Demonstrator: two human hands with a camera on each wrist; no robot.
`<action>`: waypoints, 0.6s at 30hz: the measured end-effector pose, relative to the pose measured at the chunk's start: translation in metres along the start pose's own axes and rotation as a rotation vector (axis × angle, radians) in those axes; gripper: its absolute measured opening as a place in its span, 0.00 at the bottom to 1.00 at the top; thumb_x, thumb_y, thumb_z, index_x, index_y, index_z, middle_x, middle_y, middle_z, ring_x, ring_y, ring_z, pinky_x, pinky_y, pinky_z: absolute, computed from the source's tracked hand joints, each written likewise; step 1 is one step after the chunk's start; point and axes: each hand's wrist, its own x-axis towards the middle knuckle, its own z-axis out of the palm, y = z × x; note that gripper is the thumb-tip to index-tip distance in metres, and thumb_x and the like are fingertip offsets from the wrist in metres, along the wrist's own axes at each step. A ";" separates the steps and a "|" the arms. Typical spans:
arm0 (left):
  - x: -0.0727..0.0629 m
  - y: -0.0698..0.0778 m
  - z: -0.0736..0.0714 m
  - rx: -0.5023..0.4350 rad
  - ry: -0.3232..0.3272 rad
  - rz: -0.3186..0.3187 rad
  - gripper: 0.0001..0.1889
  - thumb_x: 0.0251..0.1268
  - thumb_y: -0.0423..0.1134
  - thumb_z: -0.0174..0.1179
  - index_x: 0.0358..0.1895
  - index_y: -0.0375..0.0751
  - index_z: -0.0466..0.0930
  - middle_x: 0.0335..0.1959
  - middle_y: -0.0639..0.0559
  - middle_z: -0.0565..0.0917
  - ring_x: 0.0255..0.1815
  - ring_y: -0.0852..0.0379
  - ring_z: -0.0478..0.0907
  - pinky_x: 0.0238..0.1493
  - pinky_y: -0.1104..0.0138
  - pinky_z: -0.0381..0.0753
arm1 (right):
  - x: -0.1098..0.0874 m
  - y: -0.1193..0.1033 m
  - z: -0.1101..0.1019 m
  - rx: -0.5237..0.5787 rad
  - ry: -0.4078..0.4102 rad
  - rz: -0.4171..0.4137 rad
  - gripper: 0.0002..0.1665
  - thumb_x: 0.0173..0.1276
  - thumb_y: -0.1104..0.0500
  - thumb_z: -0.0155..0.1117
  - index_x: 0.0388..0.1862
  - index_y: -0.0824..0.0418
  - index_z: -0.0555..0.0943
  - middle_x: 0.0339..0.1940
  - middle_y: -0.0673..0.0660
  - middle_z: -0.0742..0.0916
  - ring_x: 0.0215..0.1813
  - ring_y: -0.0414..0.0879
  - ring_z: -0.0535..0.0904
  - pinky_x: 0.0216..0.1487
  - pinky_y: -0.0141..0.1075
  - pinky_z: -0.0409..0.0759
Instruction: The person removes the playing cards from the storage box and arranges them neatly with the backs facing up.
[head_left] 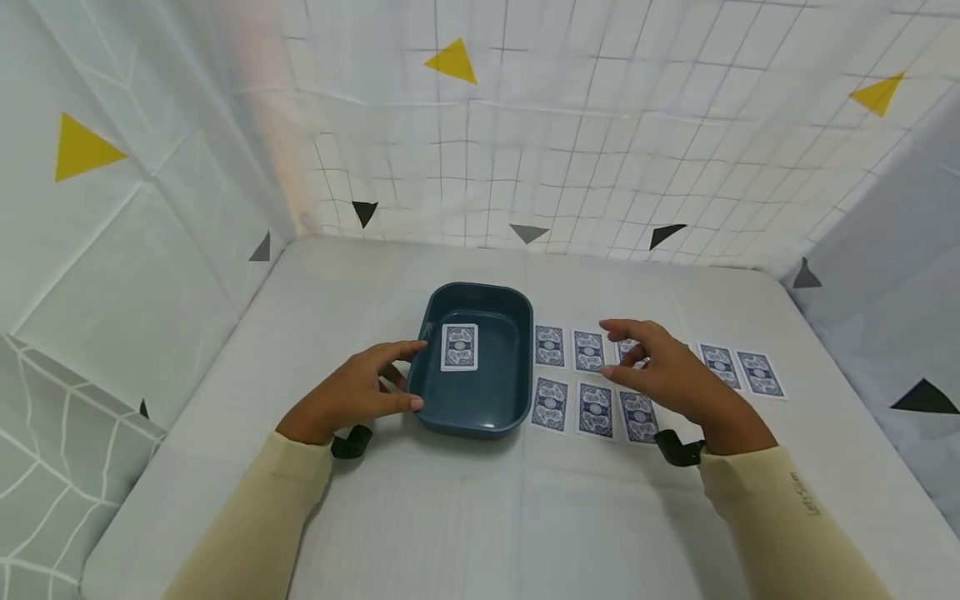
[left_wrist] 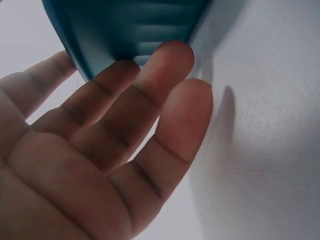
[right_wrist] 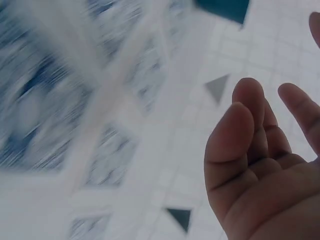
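A dark teal tray (head_left: 487, 412) stands on the white table, with one face-down playing card (head_left: 460, 347) inside it near the left wall. My left hand (head_left: 366, 387) is at the tray's left side, thumb and fingertips right at the rim. In the left wrist view its loosely bent fingers (left_wrist: 172, 117) overlap the tray's outer wall (left_wrist: 125, 30). To the right of the tray, my right hand (head_left: 663, 367) hovers over the laid-out cards, fingers spread and loosely bent, nothing between them. It partly hides the upper row, including a card (head_left: 624, 344) under its fingers.
Blue-backed cards lie in two rows: the lower starts with a card (head_left: 550, 405) beside the tray, the upper runs right to an end card (head_left: 761, 374). White sheeting (head_left: 570, 167) with grid lines and triangles encloses the back and sides.
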 end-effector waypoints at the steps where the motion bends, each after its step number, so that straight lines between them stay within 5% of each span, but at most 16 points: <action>1: 0.000 0.000 0.000 0.000 0.001 0.002 0.45 0.66 0.48 0.78 0.83 0.50 0.66 0.70 0.48 0.76 0.54 0.49 0.81 0.53 0.55 0.84 | 0.003 -0.007 0.000 0.010 0.000 -0.016 0.42 0.75 0.53 0.72 0.84 0.49 0.67 0.75 0.61 0.74 0.59 0.56 0.78 0.49 0.43 0.83; 18: 0.000 0.003 0.002 0.032 0.017 0.007 0.44 0.65 0.46 0.78 0.83 0.50 0.66 0.73 0.48 0.75 0.52 0.51 0.82 0.51 0.58 0.86 | 0.070 -0.103 0.028 0.148 -0.025 -0.143 0.40 0.77 0.45 0.68 0.84 0.43 0.66 0.74 0.54 0.77 0.65 0.54 0.78 0.58 0.56 0.84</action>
